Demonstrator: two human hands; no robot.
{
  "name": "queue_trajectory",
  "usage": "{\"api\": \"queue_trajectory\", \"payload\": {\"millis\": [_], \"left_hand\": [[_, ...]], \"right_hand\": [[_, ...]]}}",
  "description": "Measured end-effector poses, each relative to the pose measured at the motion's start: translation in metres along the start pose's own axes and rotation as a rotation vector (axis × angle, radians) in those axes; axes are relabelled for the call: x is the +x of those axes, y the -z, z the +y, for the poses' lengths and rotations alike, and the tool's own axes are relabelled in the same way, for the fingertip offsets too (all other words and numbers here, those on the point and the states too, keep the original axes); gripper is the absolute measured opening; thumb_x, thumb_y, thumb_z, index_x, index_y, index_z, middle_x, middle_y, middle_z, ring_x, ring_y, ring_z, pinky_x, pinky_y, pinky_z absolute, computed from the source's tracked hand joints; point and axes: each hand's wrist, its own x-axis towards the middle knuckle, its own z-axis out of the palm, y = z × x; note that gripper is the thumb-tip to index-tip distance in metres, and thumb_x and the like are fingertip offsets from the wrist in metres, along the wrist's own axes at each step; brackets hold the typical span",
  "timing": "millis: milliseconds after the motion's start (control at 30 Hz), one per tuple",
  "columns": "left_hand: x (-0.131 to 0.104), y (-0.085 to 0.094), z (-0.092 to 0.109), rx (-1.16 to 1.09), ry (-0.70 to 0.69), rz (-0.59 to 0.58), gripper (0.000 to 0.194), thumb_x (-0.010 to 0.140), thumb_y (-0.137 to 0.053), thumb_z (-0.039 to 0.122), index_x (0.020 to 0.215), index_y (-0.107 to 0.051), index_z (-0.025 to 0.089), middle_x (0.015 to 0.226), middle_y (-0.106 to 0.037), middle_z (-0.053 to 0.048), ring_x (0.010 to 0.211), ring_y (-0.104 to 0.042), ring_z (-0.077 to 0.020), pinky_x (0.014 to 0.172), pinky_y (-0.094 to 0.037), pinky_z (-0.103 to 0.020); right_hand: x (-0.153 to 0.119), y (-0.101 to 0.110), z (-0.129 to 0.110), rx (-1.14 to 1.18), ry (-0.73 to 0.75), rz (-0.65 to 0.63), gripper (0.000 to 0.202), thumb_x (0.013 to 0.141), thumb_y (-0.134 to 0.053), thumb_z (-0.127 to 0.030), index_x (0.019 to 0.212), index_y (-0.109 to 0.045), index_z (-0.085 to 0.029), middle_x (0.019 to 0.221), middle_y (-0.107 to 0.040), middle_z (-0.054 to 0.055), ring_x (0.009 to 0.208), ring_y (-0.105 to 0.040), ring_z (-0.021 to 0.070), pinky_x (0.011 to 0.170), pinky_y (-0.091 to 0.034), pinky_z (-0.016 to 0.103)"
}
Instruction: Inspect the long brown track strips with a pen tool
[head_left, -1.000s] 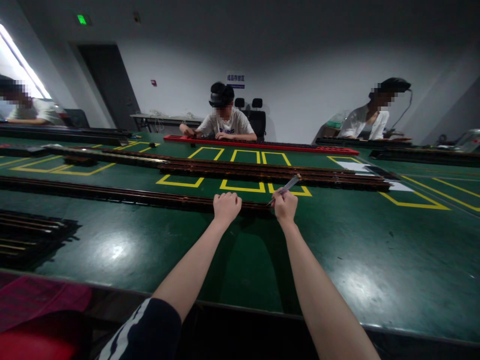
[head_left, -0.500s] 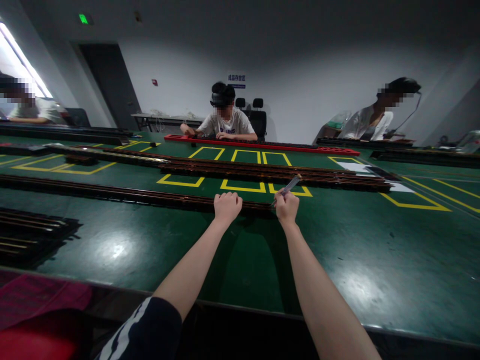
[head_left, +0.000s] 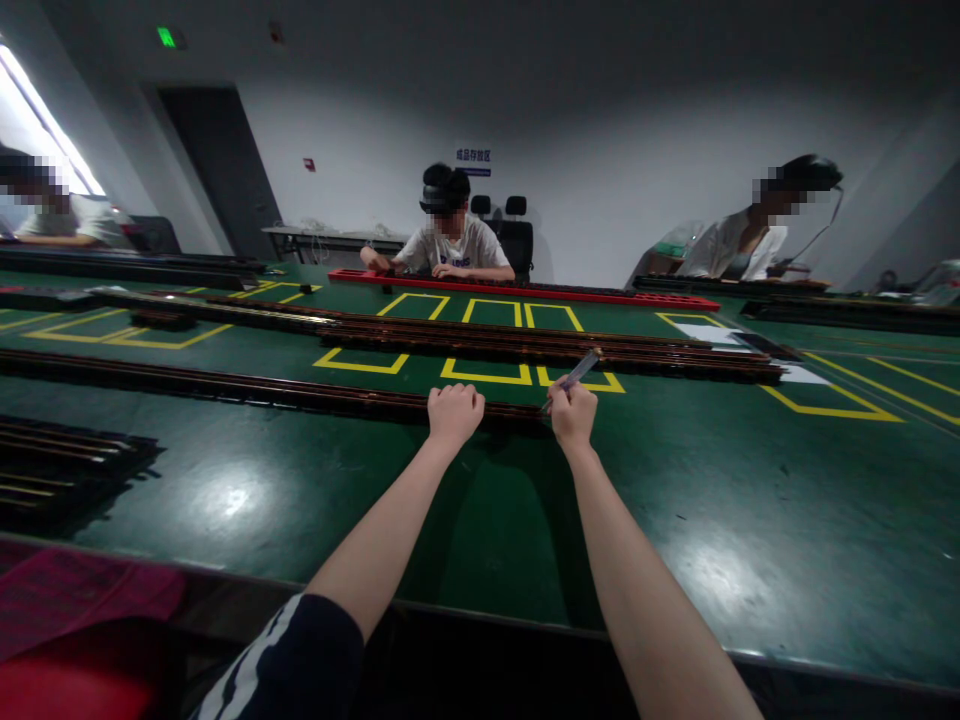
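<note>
Stack of dark strips, at lower left on the green table; pale lengthwise lines, ragged right end.

Long strip, one, lying on the table before the person. Long axis left to right, dipping slightly rightward in the view; runs out of view at left, right end beside the right hand. Slender, straight, near-black, with thin coppery lines along its length; finer detail too dark to tell.

Left hand, on the strip short of its right end, back upward. Fingers bent down over it, tips hidden; how far they close, or whether they grip, cannot tell.

Pen-like tool, one, slim, greyish and clear-looking, brownish at the top. Long axis slanted: upper end up and right, tip down and left at the strip's right end; actual contact cannot tell.

Right hand, fingers closed around the tool's lower part.
</note>
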Motion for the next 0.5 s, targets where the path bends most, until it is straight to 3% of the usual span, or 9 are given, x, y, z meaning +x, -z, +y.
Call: {"api": "queue_trajectory", "payload": {"millis": [500], "left_hand": [[-0.0004,0.0005,-0.0012,-0.030,-0.003,-0.002,0.042,0.092,-0.028,0.030,0.072,-0.062,0.017,0.077,-0.068,-0.009,0.069,-0.061,-0.0188,0.075,-0.044,-0.036]], "right_hand": [[0.0013,-0.0005,0.0041,0.025,0.009,-0.029,0.046,0.083,-0.045,-0.056,0.053,-0.046,-0.021,0.045,-0.050,0.000,0.039,-0.047,0.0133,0.041,-0.038,0.026]]}}
